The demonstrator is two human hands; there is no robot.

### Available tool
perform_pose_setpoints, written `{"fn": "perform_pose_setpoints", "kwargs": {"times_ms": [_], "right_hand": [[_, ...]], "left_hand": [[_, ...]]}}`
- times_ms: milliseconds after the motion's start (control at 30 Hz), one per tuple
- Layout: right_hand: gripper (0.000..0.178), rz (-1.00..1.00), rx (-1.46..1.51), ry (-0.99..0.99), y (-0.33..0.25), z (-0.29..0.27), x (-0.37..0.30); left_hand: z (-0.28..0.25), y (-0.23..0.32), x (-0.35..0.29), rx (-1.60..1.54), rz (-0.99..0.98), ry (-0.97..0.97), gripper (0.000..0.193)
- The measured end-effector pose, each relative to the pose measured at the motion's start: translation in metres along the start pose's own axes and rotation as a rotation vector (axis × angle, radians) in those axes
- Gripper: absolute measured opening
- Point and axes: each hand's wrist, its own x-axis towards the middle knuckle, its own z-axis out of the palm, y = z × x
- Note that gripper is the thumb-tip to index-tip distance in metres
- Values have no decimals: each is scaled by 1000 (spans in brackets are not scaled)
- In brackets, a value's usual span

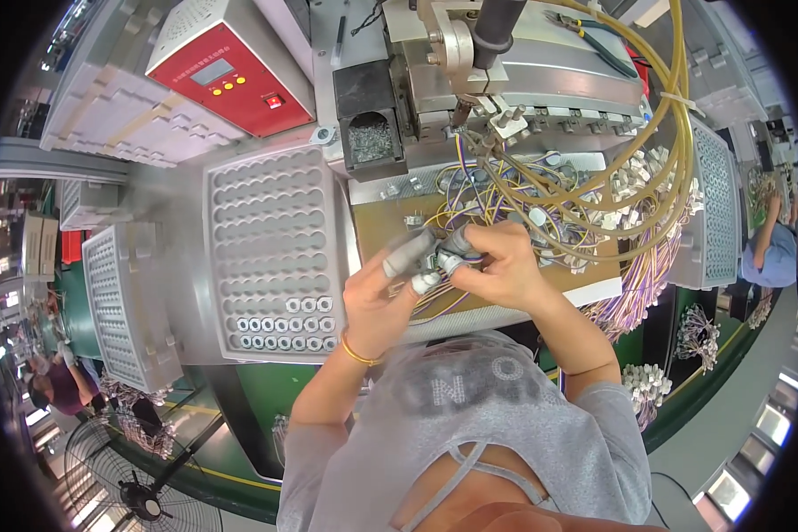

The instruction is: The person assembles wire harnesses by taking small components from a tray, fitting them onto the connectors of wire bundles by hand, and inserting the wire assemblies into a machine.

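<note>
My left hand (379, 306) and my right hand (504, 268) meet over a brown work board (377, 222), grey-white covers on several fingertips. Between them is a small metallic part (433, 262) with a greenish bit, partly hidden by the fingers. Thumb and forefinger of my left hand close on it from the left, the forefinger smeared by motion. From the right, my right hand pinches the same part. Purple and yellow wires (452, 304) run beneath the hands. Just beyond lies a tangle of wires with small round metal parts (481, 184).
At the left a grey moulded tray (270, 257) holds round metal parts in its nearest rows. Behind it stands a red-fronted control box (230, 80). A metal press-like fixture (488, 97) rises ahead, with yellow hoses (685, 133) looping at the right. Pliers (598, 44) lie on top. Wire bundles (652, 257) hang at the right.
</note>
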Motion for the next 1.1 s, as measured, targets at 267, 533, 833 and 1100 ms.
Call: {"fn": "perform_pose_setpoints", "kwargs": {"times_ms": [267,533,833,1100], "right_hand": [[13,28,-109,-48,-3,0,0],[22,440,135,-267,-6,-15,6],[13,240,268,814,30,-60,26],[5,237,343,809,47,-65,31]], "left_hand": [[6,-2,5,-162,-90,41,25],[21,2,16,-672,-365,37,26],[52,-75,-38,855,427,-442,33],[31,-29,-17,232,-156,-328,21]]}}
